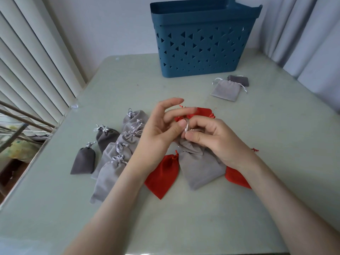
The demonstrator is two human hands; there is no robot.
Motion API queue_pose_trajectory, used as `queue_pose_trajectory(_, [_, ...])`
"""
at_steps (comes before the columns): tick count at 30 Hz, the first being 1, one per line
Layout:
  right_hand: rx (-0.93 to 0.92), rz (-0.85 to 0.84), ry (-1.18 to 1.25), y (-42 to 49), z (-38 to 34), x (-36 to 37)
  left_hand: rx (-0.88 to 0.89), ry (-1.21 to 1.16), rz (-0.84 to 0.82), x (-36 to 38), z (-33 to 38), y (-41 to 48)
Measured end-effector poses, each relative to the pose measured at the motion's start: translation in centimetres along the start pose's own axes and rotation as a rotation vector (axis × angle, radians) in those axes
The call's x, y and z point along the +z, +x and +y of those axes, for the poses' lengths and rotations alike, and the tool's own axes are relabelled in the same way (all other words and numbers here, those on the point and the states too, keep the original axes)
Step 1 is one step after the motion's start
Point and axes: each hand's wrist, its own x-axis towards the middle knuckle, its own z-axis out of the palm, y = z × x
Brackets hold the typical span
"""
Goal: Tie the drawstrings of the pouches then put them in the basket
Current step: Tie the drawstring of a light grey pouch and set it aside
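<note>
A light grey pouch lies in front of me with its gathered neck lifted off the table. My left hand and my right hand meet above that neck, each pinching its pale drawstring. Red pouches lie around it: one at its left, one under my right wrist, one behind my fingers. Several tied grey pouches lie in a group at the left, a dark one outermost. The blue basket stands at the back of the table.
Two flat untied pouches, a light grey one and a dark grey one, lie right of the basket's base. Vertical blinds hang at the left beyond the table edge; curtains hang at the right.
</note>
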Motion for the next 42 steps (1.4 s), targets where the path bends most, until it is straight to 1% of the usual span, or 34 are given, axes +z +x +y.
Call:
queue_pose_trajectory(5, [-0.026, 0.014, 0.109, -0.3, -0.7, 0.1, 0.031, 0.171, 0.028, -0.5, -0.1, 0.1])
queue_pose_trajectory(8, [-0.036, 0.040, 0.107, -0.1, -0.5, 0.2, 0.040, 0.270, 0.049, -0.6, -0.5, 0.1])
queue_pose_trajectory(16, [0.005, 0.230, 0.047, 0.3, 0.1, 0.7, 0.076, 0.341, 0.210, 0.1, -0.8, -0.1])
queue_pose_trajectory(19, [-0.014, 0.250, 0.015, 0.4, -0.1, 0.9, 0.030, 0.307, 0.249, 0.1, -0.9, 0.0])
queue_pose_trajectory(25, [-0.109, 0.296, -0.026, 0.3, 0.1, 1.0, 0.011, 0.349, 0.153, -0.2, -1.1, 0.0])
queue_pose_trajectory(29, [-0.137, 0.379, -0.077, 0.6, 0.6, 0.4, 0.045, 0.406, 0.082, -0.3, -1.6, 0.0])
queue_pose_trajectory(33, [-0.141, 0.346, -0.079, 0.6, 0.7, 0.6, 0.110, 0.580, -0.001, 0.0, -1.6, -0.1])
queue_pose_trajectory(35, [-0.144, 0.322, -0.083, 0.7, 0.6, 0.6, 0.112, 0.620, -0.023, -0.2, -1.6, 0.0])
queue_pose_trajectory(36, [-0.148, 0.314, -0.055, 0.7, 0.5, 0.6, 0.099, 0.605, -0.017, -0.3, -1.6, 0.1])
queue_pose_trajectory(38, [-0.154, 0.319, -0.021, 0.6, 0.0, 0.3, 0.041, 0.483, 0.032, -0.4, -1.3, 0.1])
queue_pose_trajectory(40, [-0.142, 0.327, -0.140, 0.5, -0.2, -0.3, -0.016, 0.325, 0.111, -0.3, -0.8, 0.2])
queue_pose_trajectory(42, [-0.081, 0.289, -0.284, 0.5, 0.0, -0.7, -0.054, 0.213, 0.153, -0.4, -0.6, 0.2])
